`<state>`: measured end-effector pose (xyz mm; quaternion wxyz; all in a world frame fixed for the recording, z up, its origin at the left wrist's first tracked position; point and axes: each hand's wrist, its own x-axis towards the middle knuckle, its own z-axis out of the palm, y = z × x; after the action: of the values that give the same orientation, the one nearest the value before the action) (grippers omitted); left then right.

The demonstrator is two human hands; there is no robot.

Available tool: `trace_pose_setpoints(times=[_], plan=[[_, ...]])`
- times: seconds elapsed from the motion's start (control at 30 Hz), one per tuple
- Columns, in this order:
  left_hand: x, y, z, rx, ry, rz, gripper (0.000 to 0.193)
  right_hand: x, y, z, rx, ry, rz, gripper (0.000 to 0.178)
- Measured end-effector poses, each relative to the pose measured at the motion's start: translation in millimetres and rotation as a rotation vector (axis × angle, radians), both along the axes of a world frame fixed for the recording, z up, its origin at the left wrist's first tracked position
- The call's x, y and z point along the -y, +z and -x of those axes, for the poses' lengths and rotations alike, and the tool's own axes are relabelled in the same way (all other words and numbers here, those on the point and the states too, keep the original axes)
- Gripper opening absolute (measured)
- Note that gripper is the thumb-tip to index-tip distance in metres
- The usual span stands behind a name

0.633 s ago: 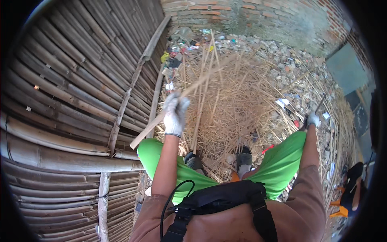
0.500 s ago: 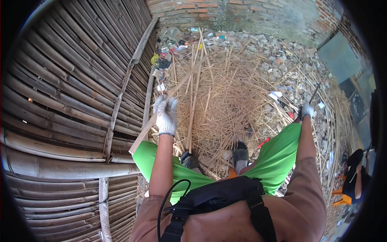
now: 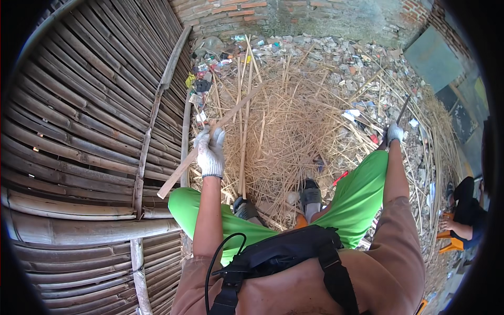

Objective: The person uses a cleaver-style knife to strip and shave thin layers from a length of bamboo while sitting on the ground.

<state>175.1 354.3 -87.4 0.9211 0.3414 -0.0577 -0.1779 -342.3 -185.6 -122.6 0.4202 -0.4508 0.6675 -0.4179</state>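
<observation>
A long flat bamboo strip (image 3: 231,114) slants across my left side, its wider end near the bamboo wall. My left hand (image 3: 211,156), in a white knit glove, is closed around its lower part. Out to the right, beside my knee in green trousers, my gloved right hand (image 3: 395,134) grips a knife (image 3: 403,109) with a long dark blade pointing away from me. The blade is clear of the strip. Part of the knife's handle is hidden by my fingers.
Bamboo shavings (image 3: 294,126) cover the ground between my shoes, with several long strips (image 3: 245,126) lying on them. A bamboo slat wall (image 3: 79,121) stands close at left, a brick wall (image 3: 294,21) at the far side. Rubble lies at right, near another person (image 3: 462,228) by an orange stool (image 3: 450,242).
The bamboo strip has shifted slightly left and tilted flatter in my left hand. My right hand with the knife has moved a little upward and left in view.
</observation>
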Motion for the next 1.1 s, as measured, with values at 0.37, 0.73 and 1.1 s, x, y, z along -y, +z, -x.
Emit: trace_pose_setpoints(times=[0.37, 0.73, 1.1], plan=[[-6, -3, 2, 0.133, -0.008, -0.355, 0.028, 3, 6, 4, -0.067, 0.016, 0.041, 0.043], [-43, 95, 15, 0.543, 0.395, 0.005, 0.072, 3, 5, -1, -0.093, 0.010, 0.004, 0.040], [-56, 102, 16, 0.809, -0.046, 0.141, 0.055, 3, 7, -6, -0.299, 0.020, 0.008, 0.057]])
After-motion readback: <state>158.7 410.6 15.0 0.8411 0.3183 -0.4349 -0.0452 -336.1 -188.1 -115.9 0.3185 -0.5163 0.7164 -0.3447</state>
